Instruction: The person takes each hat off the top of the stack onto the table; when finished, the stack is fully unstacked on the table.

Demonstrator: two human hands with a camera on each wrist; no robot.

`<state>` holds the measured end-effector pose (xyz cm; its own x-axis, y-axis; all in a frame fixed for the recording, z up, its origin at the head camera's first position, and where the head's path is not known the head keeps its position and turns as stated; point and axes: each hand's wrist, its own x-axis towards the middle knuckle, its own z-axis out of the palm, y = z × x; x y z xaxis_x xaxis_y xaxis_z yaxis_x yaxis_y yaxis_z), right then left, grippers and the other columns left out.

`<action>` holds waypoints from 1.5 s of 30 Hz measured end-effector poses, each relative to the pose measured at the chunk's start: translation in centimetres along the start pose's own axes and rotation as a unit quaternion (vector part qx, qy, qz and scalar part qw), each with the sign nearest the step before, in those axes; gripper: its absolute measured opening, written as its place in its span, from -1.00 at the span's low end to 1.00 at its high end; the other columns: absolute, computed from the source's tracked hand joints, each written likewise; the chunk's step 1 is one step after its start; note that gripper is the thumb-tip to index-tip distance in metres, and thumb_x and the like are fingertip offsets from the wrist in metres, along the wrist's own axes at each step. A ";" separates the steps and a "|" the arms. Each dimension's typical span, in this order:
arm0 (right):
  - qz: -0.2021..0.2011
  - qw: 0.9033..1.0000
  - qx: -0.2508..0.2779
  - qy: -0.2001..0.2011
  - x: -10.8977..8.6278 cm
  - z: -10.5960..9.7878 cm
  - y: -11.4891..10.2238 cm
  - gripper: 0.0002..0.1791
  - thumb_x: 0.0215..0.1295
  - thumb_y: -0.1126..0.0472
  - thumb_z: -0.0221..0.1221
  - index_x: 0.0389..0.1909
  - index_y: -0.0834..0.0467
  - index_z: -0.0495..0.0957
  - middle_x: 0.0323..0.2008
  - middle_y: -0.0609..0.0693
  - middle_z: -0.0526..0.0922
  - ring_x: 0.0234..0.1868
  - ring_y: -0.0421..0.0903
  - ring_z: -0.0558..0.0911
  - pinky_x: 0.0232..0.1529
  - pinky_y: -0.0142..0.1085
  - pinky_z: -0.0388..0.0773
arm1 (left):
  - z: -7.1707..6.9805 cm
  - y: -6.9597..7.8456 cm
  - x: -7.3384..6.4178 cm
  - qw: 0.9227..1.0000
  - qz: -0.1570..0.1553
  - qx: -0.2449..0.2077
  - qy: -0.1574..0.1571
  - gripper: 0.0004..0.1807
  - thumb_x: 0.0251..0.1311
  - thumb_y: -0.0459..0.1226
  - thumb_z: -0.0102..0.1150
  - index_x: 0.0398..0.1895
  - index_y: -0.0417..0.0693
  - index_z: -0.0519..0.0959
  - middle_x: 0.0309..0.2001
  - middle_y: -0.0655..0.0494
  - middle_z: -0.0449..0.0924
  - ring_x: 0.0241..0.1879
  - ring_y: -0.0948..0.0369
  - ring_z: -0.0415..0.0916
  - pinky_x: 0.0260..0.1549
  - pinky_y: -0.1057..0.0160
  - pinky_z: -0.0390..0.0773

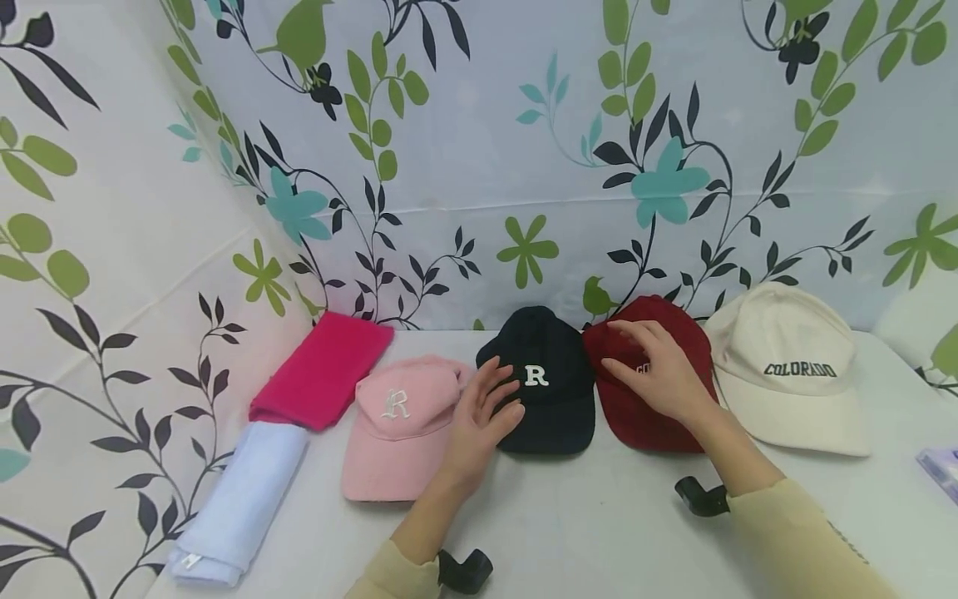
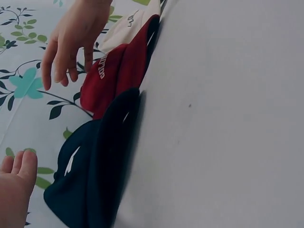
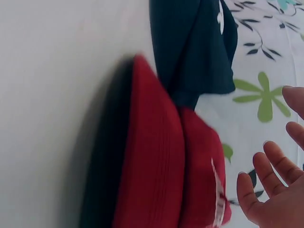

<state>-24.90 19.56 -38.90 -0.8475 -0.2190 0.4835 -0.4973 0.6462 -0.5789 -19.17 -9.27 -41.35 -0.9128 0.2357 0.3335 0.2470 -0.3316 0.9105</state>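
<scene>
Four caps stand in a row along the back of the table. In the head view my left hand (image 1: 482, 424) hovers between the pink cap (image 1: 404, 424) and the navy cap (image 1: 542, 391) with a white R, fingers spread and holding nothing. My right hand (image 1: 662, 370) is raised over the dark red cap (image 1: 621, 416), hiding most of its lettering, with thumb and fingers apart. The cream cap (image 1: 793, 374) lettered COLORADO is right of it. In the right wrist view, the fingers (image 3: 273, 178) show a gap from the red cap (image 3: 156, 166).
Left of the caps lie a folded bright pink cloth (image 1: 322, 370) and a folded light blue cloth (image 1: 239, 503). A purple-and-white packet (image 1: 941, 470) sits at the right edge. Behind the table hangs a leaf-patterned curtain (image 1: 479, 191).
</scene>
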 end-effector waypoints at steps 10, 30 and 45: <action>0.001 0.999 0.053 -0.009 1.1 2.9 -2.2 -0.35 0.25 0.19 0.40 0.34 0.15 0.43 0.14 0.17 0.48 0.11 0.14 0.52 0.13 0.09 0.52 | -2.2 1.9 -1.1 0.998 0.006 0.042 0.040 -0.20 0.28 -0.48 0.19 0.55 -0.15 0.10 0.44 -0.12 0.24 0.40 -0.07 0.24 0.25 0.20 0.40; -0.031 0.991 0.128 -0.006 2.5 8.1 -6.3 -0.42 0.29 0.23 0.36 0.30 0.22 0.46 0.06 0.19 0.53 0.06 0.07 0.53 0.03 0.08 0.53 | -7.1 4.2 -3.9 0.993 0.013 0.087 0.083 -0.24 0.31 -0.52 0.11 0.54 -0.21 0.08 0.43 -0.25 0.19 0.41 -0.11 0.21 0.23 0.24 0.41; -0.029 0.983 0.178 -0.040 2.7 12.4 -9.4 -0.44 0.30 0.24 0.35 0.29 0.26 0.46 0.06 0.21 0.51 0.05 0.17 0.55 0.03 0.05 0.56 | -10.0 4.4 -6.3 0.982 0.023 0.152 0.107 -0.21 0.27 -0.56 0.16 0.53 -0.29 0.08 0.39 -0.32 0.22 0.35 -0.08 0.30 0.22 0.22 0.38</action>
<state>-24.84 3.80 -40.26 -0.8210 -0.3132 0.4774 -0.5660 0.3373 -0.7522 -15.59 -21.29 -41.91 -0.9377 0.0188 0.3469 0.3459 -0.0420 0.9373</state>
